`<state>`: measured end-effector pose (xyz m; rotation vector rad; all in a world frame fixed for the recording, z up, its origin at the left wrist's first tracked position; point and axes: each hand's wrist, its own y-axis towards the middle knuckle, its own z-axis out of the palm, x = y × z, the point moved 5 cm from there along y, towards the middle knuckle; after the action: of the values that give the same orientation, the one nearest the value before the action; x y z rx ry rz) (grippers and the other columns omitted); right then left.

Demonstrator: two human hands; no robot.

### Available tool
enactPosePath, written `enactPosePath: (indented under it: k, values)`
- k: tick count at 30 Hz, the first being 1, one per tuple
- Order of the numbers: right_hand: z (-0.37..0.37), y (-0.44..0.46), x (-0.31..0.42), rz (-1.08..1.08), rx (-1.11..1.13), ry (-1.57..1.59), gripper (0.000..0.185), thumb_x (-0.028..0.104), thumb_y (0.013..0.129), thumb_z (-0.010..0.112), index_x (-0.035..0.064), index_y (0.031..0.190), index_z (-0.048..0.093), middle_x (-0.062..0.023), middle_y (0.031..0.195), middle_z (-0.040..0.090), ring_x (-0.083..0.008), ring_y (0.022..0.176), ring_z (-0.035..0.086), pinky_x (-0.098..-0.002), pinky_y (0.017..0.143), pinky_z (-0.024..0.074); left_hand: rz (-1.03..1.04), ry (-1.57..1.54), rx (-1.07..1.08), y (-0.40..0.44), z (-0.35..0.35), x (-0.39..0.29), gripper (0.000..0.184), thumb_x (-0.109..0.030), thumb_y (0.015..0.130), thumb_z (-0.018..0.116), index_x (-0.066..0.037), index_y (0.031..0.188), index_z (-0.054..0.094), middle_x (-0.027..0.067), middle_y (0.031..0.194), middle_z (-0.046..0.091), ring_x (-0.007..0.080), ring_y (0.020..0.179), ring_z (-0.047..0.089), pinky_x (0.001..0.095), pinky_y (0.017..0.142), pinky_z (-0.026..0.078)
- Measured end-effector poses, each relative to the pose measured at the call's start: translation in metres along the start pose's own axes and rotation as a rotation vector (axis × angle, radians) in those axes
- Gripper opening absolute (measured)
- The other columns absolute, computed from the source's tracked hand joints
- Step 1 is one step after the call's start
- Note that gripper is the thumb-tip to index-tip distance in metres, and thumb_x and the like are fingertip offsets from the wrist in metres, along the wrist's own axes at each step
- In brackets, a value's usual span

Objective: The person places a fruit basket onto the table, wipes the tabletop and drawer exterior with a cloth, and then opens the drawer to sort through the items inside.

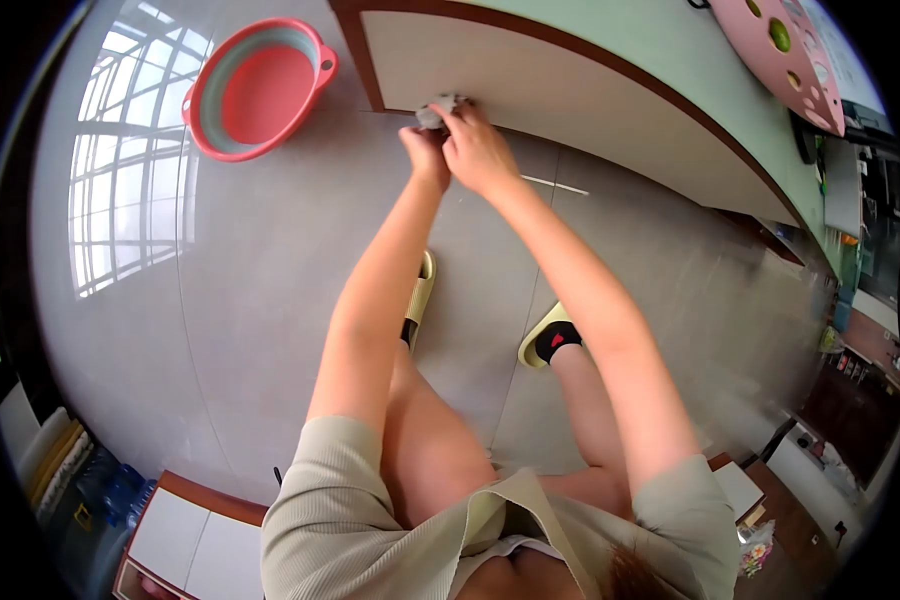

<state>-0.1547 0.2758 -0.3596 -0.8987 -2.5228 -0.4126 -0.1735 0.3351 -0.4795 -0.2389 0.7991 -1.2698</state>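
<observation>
A crumpled grey cloth [433, 117] is bunched up near the lower edge of a pale panel with a brown border [530, 80]. My right hand [478, 150] has its fingers curled over the cloth. Beside it, almost touching, my left hand [426, 152] closes on the cloth from below; its thumb shows, but most of its fingers are hidden. Both arms reach forward over the tiled floor.
To the left, a collapsible pink and grey basin [262, 88] stands on the shiny grey tiles [260, 260]. My feet are in light yellow slippers [536, 340]. A pink perforated basket [785, 60] rests on the pale green top [630, 35]. A white cabinet [175, 530] is behind.
</observation>
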Motion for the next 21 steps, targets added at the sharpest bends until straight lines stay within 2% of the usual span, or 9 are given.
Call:
enactPosePath:
  k: [3, 6, 9, 11, 15, 17, 18, 19, 21]
  values:
    - [-0.006, -0.012, -0.012, -0.014, -0.044, 0.071, 0.048, 0.005, 0.074, 0.049, 0.0101, 0.122, 0.048, -0.0147, 0.120, 0.046, -0.0310, 0.116, 0.041, -0.0405, 0.092, 0.0415, 0.003, 0.068, 0.041, -0.014, 0.012, 0.001, 0.063, -0.037, 0.080, 0.018, 0.001, 0.124, 0.041, 0.0148, 0.127, 0.046, 0.0269, 0.117, 0.042, 0.0385, 0.099, 0.030]
    - [-0.028, -0.035, -0.042, 0.030, -0.092, 0.090, 0.048, 0.004, 0.073, 0.049, 0.0097, 0.120, 0.048, -0.0148, 0.118, 0.047, -0.0320, 0.115, 0.041, -0.0408, 0.093, 0.0409, -0.126, 0.111, 0.117, -0.007, 0.029, 0.035, 0.057, -0.032, 0.083, 0.017, 0.001, 0.123, 0.041, 0.0147, 0.126, 0.045, 0.0268, 0.118, 0.041, 0.0399, 0.099, 0.031]
    - [-0.056, -0.060, -0.075, 0.043, -0.130, 0.061, 0.046, 0.004, 0.073, 0.049, 0.0095, 0.119, 0.048, -0.0149, 0.116, 0.049, -0.0331, 0.113, 0.042, -0.0409, 0.093, 0.0395, -0.100, 0.027, 0.161, -0.015, 0.072, 0.071, 0.042, -0.022, 0.087, 0.024, 0.000, 0.114, 0.047, 0.0131, 0.119, 0.050, 0.0255, 0.112, 0.046, 0.0375, 0.098, 0.035]
    - [-0.061, -0.073, -0.096, 0.142, -0.118, 0.055, 0.048, 0.004, 0.075, 0.053, 0.0147, 0.122, 0.048, -0.0120, 0.120, 0.047, -0.0308, 0.113, 0.043, -0.0389, 0.093, 0.0394, -0.143, 0.002, 0.138, -0.016, 0.084, 0.095, 0.035, -0.021, 0.089, 0.029, -0.001, 0.110, 0.049, 0.0121, 0.115, 0.052, 0.0248, 0.108, 0.048, 0.0366, 0.096, 0.037]
    - [-0.065, -0.075, -0.098, 0.247, -0.115, 0.072, 0.043, 0.008, 0.075, 0.053, 0.0115, 0.118, 0.050, -0.0135, 0.117, 0.048, -0.0311, 0.113, 0.043, -0.0394, 0.090, 0.0409, -0.166, 0.283, 0.138, -0.009, 0.069, 0.103, 0.034, -0.022, 0.090, 0.031, -0.003, 0.110, 0.050, 0.0098, 0.104, 0.057, 0.0223, 0.098, 0.054, 0.0354, 0.086, 0.043]
    - [-0.055, -0.068, -0.090, 0.237, -0.124, 0.164, 0.041, 0.007, 0.074, 0.051, 0.0067, 0.115, 0.051, -0.0160, 0.115, 0.049, -0.0325, 0.113, 0.043, -0.0402, 0.092, 0.0398, -0.115, 0.492, 0.128, 0.001, 0.051, 0.098, 0.030, -0.022, 0.089, 0.034, -0.003, 0.099, 0.056, 0.0094, 0.094, 0.060, 0.0193, 0.090, 0.057, 0.0333, 0.076, 0.046]
    - [-0.046, -0.062, -0.082, 0.243, -0.057, 0.214, 0.040, 0.006, 0.074, 0.049, 0.0067, 0.114, 0.053, -0.0165, 0.116, 0.049, -0.0325, 0.112, 0.043, -0.0402, 0.092, 0.0404, -0.136, 0.482, 0.074, -0.005, 0.052, 0.090, 0.030, -0.022, 0.089, 0.036, -0.003, 0.097, 0.056, 0.0097, 0.094, 0.060, 0.0194, 0.089, 0.057, 0.0334, 0.075, 0.046]
    - [-0.042, -0.056, -0.075, 0.152, -0.115, 0.161, 0.038, 0.006, 0.075, 0.047, 0.0057, 0.112, 0.054, -0.0157, 0.116, 0.050, -0.0324, 0.111, 0.044, -0.0402, 0.091, 0.0408, -0.156, 0.471, 0.018, -0.012, 0.054, 0.084, 0.029, -0.023, 0.089, 0.038, -0.003, 0.096, 0.057, 0.0101, 0.093, 0.060, 0.0196, 0.089, 0.057, 0.0335, 0.074, 0.046]
    - [-0.030, -0.046, -0.073, 0.184, -0.071, 0.178, 0.036, 0.007, 0.075, 0.046, 0.0049, 0.111, 0.053, -0.0141, 0.117, 0.050, -0.0322, 0.112, 0.044, -0.0405, 0.093, 0.0402, -0.129, 0.375, 0.030, -0.013, 0.054, 0.072, 0.029, -0.025, 0.089, 0.039, -0.002, 0.097, 0.056, 0.0116, 0.096, 0.060, 0.0221, 0.087, 0.059, 0.0353, 0.072, 0.048]
